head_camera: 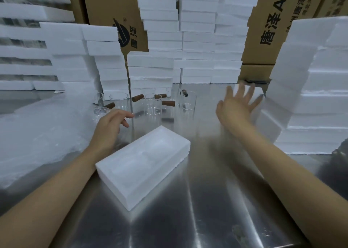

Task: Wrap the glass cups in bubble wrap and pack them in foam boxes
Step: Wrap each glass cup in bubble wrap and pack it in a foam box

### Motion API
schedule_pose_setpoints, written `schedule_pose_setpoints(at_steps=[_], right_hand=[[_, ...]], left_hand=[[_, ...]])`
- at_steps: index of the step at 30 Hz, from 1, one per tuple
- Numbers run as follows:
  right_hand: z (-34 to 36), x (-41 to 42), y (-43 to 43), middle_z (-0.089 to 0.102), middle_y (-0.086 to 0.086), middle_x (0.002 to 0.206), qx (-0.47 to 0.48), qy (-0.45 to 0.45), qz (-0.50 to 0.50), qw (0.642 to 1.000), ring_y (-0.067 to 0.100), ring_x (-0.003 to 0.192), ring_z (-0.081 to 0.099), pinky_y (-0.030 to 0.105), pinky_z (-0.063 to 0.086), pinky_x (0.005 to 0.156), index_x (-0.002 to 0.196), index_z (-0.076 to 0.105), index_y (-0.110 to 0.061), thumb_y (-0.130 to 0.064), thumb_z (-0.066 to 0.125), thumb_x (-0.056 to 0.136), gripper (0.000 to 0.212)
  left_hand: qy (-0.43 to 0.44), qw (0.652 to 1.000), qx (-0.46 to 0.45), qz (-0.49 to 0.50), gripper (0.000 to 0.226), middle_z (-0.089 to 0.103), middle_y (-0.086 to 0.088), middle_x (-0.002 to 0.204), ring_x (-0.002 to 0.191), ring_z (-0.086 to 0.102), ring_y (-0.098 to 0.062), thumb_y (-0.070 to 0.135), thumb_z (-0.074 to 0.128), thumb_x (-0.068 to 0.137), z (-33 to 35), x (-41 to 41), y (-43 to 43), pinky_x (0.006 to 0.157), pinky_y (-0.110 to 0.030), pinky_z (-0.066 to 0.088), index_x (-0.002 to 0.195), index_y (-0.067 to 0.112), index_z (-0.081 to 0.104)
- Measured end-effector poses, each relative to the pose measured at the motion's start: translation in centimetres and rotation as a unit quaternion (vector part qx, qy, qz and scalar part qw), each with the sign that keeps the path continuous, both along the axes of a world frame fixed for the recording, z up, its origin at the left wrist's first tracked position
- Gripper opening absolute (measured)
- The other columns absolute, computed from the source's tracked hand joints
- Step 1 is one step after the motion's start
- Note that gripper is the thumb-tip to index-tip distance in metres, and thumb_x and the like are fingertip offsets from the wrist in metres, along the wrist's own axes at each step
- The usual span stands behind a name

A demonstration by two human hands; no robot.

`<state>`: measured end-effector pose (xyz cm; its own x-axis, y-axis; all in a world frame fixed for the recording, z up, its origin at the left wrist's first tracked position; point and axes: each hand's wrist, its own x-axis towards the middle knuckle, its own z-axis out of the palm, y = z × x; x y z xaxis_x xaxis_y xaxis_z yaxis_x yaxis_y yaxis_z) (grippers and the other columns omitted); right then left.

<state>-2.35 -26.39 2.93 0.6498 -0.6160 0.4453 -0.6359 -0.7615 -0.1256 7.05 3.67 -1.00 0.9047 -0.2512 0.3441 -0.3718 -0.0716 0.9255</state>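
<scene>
We see an open white foam box lying at an angle in the middle of a shiny metal worktop. Above it, centre frame, stand several clear glass cups with brown handles. Bubble wrap is heaped at the left. The left hand hovers near the cups, fingers loosely curled, holding nothing. The right hand, blurred, is spread wide beside the stack of foam boxes at the right edge. Cardboard cartons fill the top.
</scene>
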Motion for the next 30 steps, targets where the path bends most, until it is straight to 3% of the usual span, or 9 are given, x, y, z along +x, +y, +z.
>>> schedule_pose_setpoints(at_steps=[3,7,9,12,14,19,22,24,30], right_hand=[[-2.0,0.6,-1.4,0.022,0.011,0.15,-0.001,0.04,-0.003,0.999,0.037,0.142,0.009,0.073,0.001,0.105,0.15,0.015,-0.019,-0.031,0.037,0.098,0.057],[-2.2,0.6,-1.7,0.037,0.012,0.134,-0.065,-0.023,0.013,0.998,0.034,0.128,0.03,0.074,0.013,0.103,0.14,0.039,-0.02,-0.024,0.05,0.095,0.046],[-2.3,0.6,-2.2,0.039,0.013,0.129,-0.07,-0.052,0.026,0.996,0.034,0.124,0.032,0.068,0.017,0.105,0.131,0.051,-0.017,-0.017,0.054,0.093,0.038],[-2.5,0.6,-2.4,0.04,0.014,0.126,-0.063,-0.081,0.03,0.994,0.034,0.119,0.035,0.057,0.031,0.101,0.134,0.047,-0.016,-0.014,0.057,0.09,0.045],[-2.4,0.7,-2.4,0.042,0.016,0.126,-0.075,-0.093,0.028,0.992,0.035,0.116,0.038,0.051,0.032,0.096,0.141,0.036,-0.016,-0.011,0.057,0.087,0.058],[-3.0,0.6,-2.9,0.034,0.014,0.135,-0.068,-0.115,0.043,0.99,0.035,0.128,0.025,0.047,0.018,0.103,0.115,0.061,-0.012,-0.019,0.059,0.087,0.03],[-3.7,0.6,-3.1,0.013,0.015,0.153,0.009,-0.105,0.044,0.993,0.037,0.144,-0.004,0.054,0.005,0.112,0.101,0.058,-0.018,-0.029,0.064,0.084,0.021],[-3.8,0.6,-3.6,0.012,0.014,0.154,0.033,-0.094,0.046,0.994,0.036,0.144,-0.006,0.056,0.011,0.112,0.107,0.053,-0.018,-0.029,0.065,0.083,0.03],[-3.6,0.5,-3.2,0.022,0.021,0.148,0.003,-0.093,0.03,0.995,0.038,0.135,0.016,0.049,0.016,0.105,0.139,0.035,-0.019,-0.04,0.069,0.076,0.075]], left_hand=[[0.0,1.0,-0.009,-0.017,0.033,0.064,-0.005,0.088,0.075,0.054,-0.012,0.031,0.042,0.084,0.3,-0.4,-0.1,0.064,-0.03,0.036,0.069,0.033,0.071],[-0.036,0.994,0.065,-0.085,0.029,0.057,-0.004,0.075,0.065,0.05,-0.007,0.035,0.045,0.083,1.0,-1.2,0.5,0.068,-0.026,0.036,0.07,0.031,0.07],[-0.036,0.978,0.117,-0.166,0.021,0.056,0.01,0.07,0.063,0.046,-0.005,0.037,0.051,0.081,2.1,-1.7,1.1,0.068,-0.023,0.036,0.075,0.029,0.07],[0.019,0.923,0.226,-0.309,0.032,0.064,0.012,0.09,0.079,0.058,-0.005,0.042,0.067,0.069,3.6,-2.5,2.3,0.074,-0.017,0.045,0.098,0.029,0.069],[0.068,0.891,0.288,-0.343,0.049,0.064,0.008,0.112,0.102,0.061,-0.01,0.028,0.073,0.068,3.8,-2.6,2.8,0.089,-0.025,0.049,0.116,0.03,0.063],[-0.001,0.922,0.256,-0.292,0.04,0.069,0.007,0.112,0.107,0.064,-0.01,-0.004,0.068,0.084,3.1,-3.3,1.7,0.093,-0.025,0.05,0.114,0.022,0.065],[-0.084,0.955,0.217,-0.183,0.032,0.07,0.018,0.107,0.101,0.063,0.001,0.007,0.073,0.081,3.0,-3.4,0.9,0.095,-0.024,0.048,0.105,0.028,0.071],[-0.112,0.954,0.221,-0.17,0.032,0.065,0.025,0.113,0.107,0.059,0.005,0.019,0.073,0.083,3.8,-3.0,1.5,0.094,-0.022,0.045,0.109,0.037,0.068],[-0.002,0.893,0.385,-0.233,0.041,0.053,0.028,0.12,0.107,0.049,0.011,0.037,0.062,0.073,4.9,-2.3,4.4,0.094,-0.023,0.04,0.109,0.055,0.06]])
